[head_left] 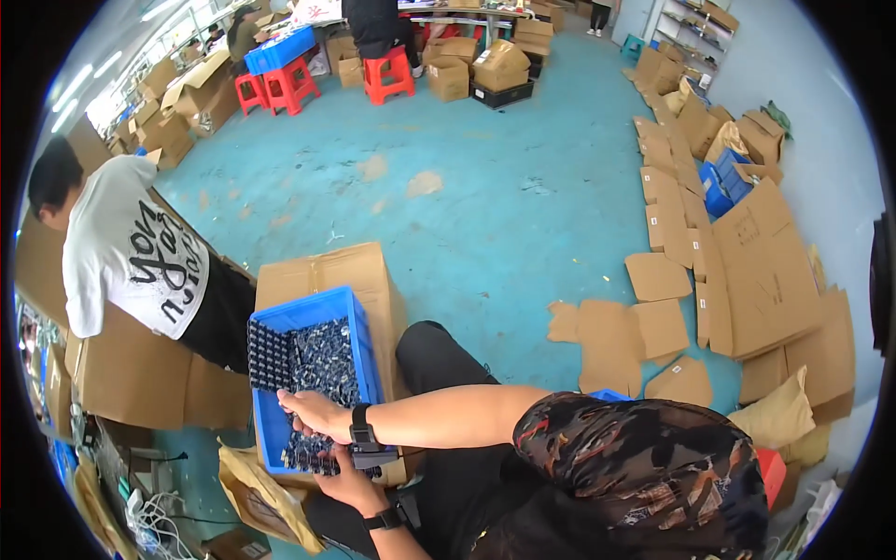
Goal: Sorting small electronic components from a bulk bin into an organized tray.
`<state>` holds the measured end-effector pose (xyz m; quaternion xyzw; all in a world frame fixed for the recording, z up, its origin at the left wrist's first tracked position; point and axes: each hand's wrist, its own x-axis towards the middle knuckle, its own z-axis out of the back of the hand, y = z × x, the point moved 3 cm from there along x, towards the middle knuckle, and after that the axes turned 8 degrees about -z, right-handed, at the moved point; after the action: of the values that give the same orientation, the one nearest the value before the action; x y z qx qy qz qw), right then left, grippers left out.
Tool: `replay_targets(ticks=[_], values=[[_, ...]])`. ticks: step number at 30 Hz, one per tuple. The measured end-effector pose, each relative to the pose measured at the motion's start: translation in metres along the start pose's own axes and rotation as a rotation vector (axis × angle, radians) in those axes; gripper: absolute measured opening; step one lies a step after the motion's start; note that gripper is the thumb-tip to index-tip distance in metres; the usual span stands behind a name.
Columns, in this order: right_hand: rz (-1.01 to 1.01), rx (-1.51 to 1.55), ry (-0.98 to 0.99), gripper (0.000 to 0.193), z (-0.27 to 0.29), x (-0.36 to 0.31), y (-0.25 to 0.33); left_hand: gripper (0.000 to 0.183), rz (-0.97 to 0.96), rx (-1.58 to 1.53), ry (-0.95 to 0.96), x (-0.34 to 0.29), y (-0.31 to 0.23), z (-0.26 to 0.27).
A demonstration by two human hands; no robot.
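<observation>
A blue plastic bin [370, 347] sits on a cardboard box [322, 269] in front of me. Many small dark parts [325, 364] lie loose inside it. Along its left side stands a block of dark pieces in neat rows [269, 359]. My right hand [319, 414] is over the bin, its fingers curled; what is in them is hidden. Below it, my left hand [350, 483] is at the bin's near edge, fingers closed on a dark strip of small parts [313, 459]. Both wrists wear dark bands.
A person in a white shirt [140, 243] stands close on the left beside large cartons [131, 378]. Flattened cardboard [611, 341] lies on the floor at the right. Red stools [387, 77] and boxes are at the back. White cables [154, 523] tangle at the lower left.
</observation>
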<state>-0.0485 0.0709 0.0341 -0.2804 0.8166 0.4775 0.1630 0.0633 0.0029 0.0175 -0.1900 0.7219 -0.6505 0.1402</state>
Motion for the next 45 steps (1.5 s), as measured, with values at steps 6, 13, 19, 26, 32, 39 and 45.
replay_targets(ticks=[6,13,19,26,32,39,45], values=[[0.008,0.056,-0.024,0.028,0.005,0.004,-0.007,0.027,-0.021,0.017,0.016,0.003,-0.001,-0.002],[0.012,0.018,0.004,0.032,0.000,-0.007,0.006,0.028,0.062,-0.019,-0.013,0.007,-0.004,-0.004],[0.030,-0.048,-0.006,0.024,0.013,-0.007,-0.006,0.029,0.075,-0.072,-0.031,0.006,-0.006,-0.015],[0.064,0.022,-0.042,0.020,0.004,-0.015,-0.005,0.034,0.057,-0.097,-0.056,0.008,-0.010,-0.011],[0.062,0.119,-0.015,0.011,0.013,-0.009,-0.006,0.021,-0.024,0.101,-0.068,0.012,-0.017,-0.018],[-0.167,0.010,0.026,0.051,0.017,-0.026,0.015,0.024,-0.007,-0.121,-0.093,0.022,-0.012,-0.012],[0.072,-0.484,0.018,0.038,0.031,-0.010,-0.003,0.021,0.030,-0.182,-0.138,0.028,-0.011,-0.012]])
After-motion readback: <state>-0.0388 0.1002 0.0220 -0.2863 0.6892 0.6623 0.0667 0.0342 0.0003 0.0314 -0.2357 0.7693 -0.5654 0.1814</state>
